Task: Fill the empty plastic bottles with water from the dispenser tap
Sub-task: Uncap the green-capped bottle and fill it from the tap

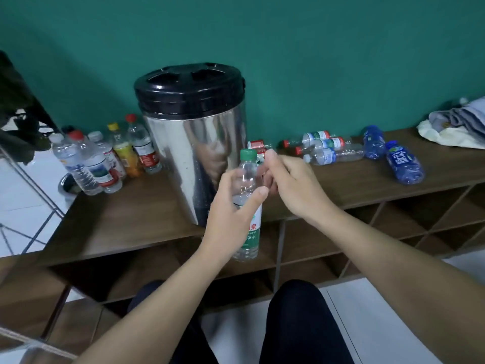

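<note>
Your left hand: your left hand [233,208] wrapped its fingers and thumb around the middle of a clear bottle [248,203], holding it upright in front of the shelf top.
The bottle: it wore a green cap [248,154] and a white and green label; it looked nearly empty, though the water level was hard to judge.
Your right hand: your right hand [291,182] hovered just beside the bottle's neck, fingers loosely curled and holding nothing, fingertips close to the cap.
Dispenser: a steel drum dispenser [194,153] with a black lid [189,88] stood on the wooden shelf top [118,219], directly behind the held bottle; the bottle and your hands hid its lower front, so no tap could be seen.
To the left: a cluster of upright bottles [105,158] with white, red and yellow caps stood beside the dispenser.
To the right: clear bottles lying on their sides [325,148], then two blue bottles [391,156], also lying down.
Far right: a heap of folded cloth [456,124] on the shelf top.
Behind: a teal wall [315,48].
Below: open shelf compartments [315,245], your dark-trousered legs [296,324] and a pale floor.
</note>
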The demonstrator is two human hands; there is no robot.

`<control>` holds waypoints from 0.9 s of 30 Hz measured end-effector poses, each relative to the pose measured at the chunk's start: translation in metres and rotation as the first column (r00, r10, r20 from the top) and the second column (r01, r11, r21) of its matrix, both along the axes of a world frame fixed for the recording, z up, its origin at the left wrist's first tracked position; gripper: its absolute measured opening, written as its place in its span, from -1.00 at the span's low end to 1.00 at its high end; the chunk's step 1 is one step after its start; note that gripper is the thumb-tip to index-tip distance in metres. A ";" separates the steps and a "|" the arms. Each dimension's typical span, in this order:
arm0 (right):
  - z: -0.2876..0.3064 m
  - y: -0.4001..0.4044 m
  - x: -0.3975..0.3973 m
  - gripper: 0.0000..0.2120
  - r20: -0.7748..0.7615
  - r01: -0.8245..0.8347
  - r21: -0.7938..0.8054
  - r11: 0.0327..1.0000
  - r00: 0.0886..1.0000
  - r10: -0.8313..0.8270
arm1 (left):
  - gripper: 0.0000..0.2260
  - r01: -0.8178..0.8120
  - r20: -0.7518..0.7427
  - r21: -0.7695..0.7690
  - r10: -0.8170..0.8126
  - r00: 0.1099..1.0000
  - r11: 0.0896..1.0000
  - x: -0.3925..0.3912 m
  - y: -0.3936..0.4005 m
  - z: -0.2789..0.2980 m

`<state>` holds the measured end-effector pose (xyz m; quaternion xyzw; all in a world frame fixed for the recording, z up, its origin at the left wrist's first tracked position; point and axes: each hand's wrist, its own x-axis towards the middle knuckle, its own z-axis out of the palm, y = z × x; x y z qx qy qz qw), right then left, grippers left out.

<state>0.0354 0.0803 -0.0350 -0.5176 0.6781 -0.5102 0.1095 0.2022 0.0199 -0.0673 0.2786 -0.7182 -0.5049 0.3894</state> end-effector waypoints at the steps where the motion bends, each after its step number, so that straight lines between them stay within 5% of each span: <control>1: 0.011 -0.003 0.015 -0.43 -0.052 -0.026 -0.032 0.999 0.998 0.024 | -0.58 0.008 -0.011 0.003 -0.007 1.000 1.000 0.012 0.004 0.005; 7: 0.055 -0.012 0.069 -0.42 -0.134 -0.102 -0.130 0.986 0.987 0.084 | -0.58 -0.097 0.011 -0.065 0.098 0.995 0.993 0.064 0.024 0.032; 14: 0.060 -0.004 0.088 -0.61 -0.181 -0.239 0.005 0.971 0.955 0.236 | -0.36 -0.190 0.292 -0.548 0.398 0.870 0.815 0.112 0.014 0.013; 22: 0.023 -0.002 0.079 -0.83 -0.232 -0.354 0.097 0.930 0.901 0.367 | -0.52 0.024 0.322 -0.170 0.032 0.946 0.985 0.129 -0.011 -0.011; 27: 0.022 -0.005 0.074 -0.67 -0.358 -0.321 0.218 0.922 0.852 0.381 | -0.50 0.007 0.275 -0.143 0.033 0.961 0.990 0.128 -0.015 -0.022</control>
